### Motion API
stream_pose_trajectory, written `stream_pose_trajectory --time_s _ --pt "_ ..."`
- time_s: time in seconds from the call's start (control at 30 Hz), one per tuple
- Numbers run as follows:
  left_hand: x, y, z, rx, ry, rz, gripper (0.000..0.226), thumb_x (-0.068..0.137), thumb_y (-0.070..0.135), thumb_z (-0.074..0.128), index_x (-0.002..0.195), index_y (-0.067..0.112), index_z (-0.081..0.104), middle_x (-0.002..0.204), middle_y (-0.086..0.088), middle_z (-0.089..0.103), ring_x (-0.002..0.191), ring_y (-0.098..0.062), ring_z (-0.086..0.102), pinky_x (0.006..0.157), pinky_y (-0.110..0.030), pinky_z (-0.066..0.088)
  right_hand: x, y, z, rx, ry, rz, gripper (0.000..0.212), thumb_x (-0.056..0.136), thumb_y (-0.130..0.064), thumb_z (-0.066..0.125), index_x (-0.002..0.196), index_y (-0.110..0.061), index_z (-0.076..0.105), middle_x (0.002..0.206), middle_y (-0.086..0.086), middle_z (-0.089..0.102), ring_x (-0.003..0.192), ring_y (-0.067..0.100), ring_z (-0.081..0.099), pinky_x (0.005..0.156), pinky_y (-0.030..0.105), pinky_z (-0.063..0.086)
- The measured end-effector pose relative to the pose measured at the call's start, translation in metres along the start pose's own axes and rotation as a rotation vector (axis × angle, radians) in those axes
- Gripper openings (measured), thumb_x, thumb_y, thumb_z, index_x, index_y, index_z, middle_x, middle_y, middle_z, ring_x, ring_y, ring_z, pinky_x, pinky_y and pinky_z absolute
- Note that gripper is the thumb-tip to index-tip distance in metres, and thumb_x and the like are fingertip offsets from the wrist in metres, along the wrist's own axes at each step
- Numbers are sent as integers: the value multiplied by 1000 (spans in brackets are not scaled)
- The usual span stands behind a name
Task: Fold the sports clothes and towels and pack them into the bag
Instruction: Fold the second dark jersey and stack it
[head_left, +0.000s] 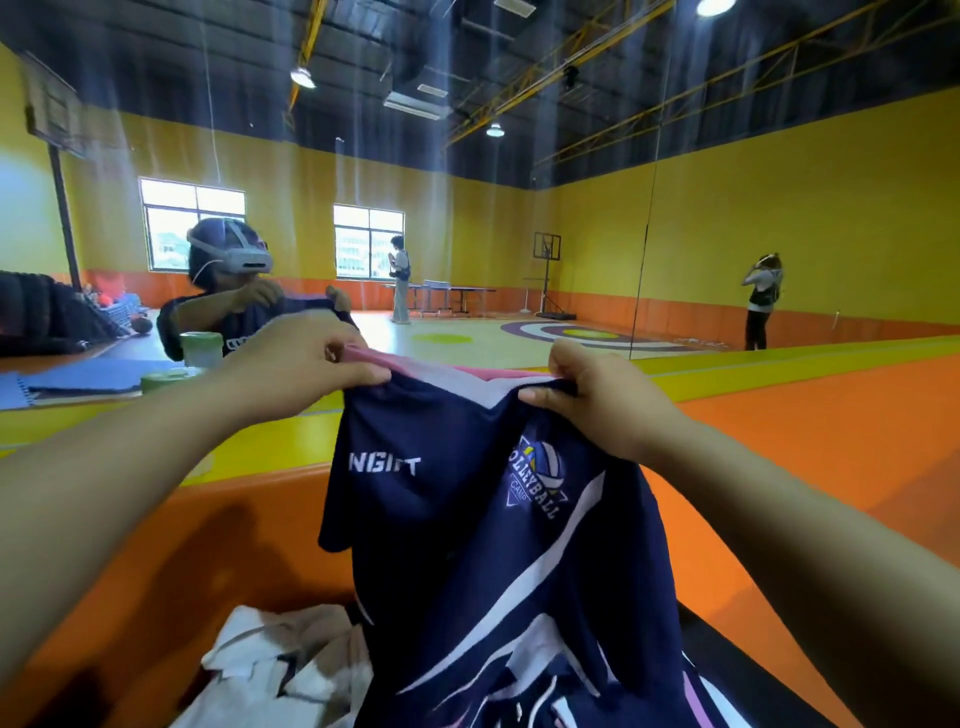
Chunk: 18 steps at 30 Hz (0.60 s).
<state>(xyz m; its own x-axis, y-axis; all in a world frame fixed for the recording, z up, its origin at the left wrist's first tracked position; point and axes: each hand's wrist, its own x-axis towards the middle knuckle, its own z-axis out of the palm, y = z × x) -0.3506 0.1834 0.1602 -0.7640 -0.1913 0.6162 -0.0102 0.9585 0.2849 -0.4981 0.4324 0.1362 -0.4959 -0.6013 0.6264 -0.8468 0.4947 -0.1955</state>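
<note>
Holding the shirt (493, 545) up in the air, the left hand (311, 364) and right hand (587, 400) each pinch a shoulder with thumb and fingers. If one pinch slips, the shirt could flop down onto the white cloth (280, 670) below. The shirt is dark blue with white stripes, a pink collar and a volleyball badge. It hangs loose, not folded yet.

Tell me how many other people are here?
3: a person in a white headset at left, a standing person near the far window, another person by the yellow wall. Some may be hidden.
</note>
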Motion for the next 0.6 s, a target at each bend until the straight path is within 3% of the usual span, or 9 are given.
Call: stream_pose_trajectory --time_s 0.1,0.23,0.37,0.47,0.6 --pt "6 2 -11 -95 154 4 21 87 27 65 79 7 64 77 -8 58 68 -20 52 53 -13 35 6 -4 -14 -37 -49 -21 45 82 -52 65 71 -27 29 66 -6 43 65 20 39 58 35 32" --pt "21 -3 -23 -154 274 -86 21 91 35 57 92 14 59 85 -8 63 81 -26 56 69 -35 42 22 -7 -36 35 -73 14 42 72 -42 79 87 -23 45 71 -11 46 63 5 42 56 25 34" --pt "33 1 -31 -195 380 -102 22 93 33 54 90 11 54 73 3 53 67 -14 48 60 -29 33 34 -8 -44 95 -63 125 47 63 -31 87 96 -21 55 76 -13 52 70 10 51 54 22 35" --pt "36 1 -38 -173 402 -75 20 92 35 56 89 15 55 78 8 55 75 -18 50 61 -30 33 38 -6 -48 87 10 153 46 56 -29 91 89 -17 61 74 -8 54 71 15 50 52 22 33" --pt "45 3 -59 -162 343 -50 17 86 42 63 84 25 59 82 12 60 77 -8 54 66 -26 38 44 -9 -65 107 156 161 44 52 -28 92 81 -13 64 68 -7 53 65 14 49 49 25 32"
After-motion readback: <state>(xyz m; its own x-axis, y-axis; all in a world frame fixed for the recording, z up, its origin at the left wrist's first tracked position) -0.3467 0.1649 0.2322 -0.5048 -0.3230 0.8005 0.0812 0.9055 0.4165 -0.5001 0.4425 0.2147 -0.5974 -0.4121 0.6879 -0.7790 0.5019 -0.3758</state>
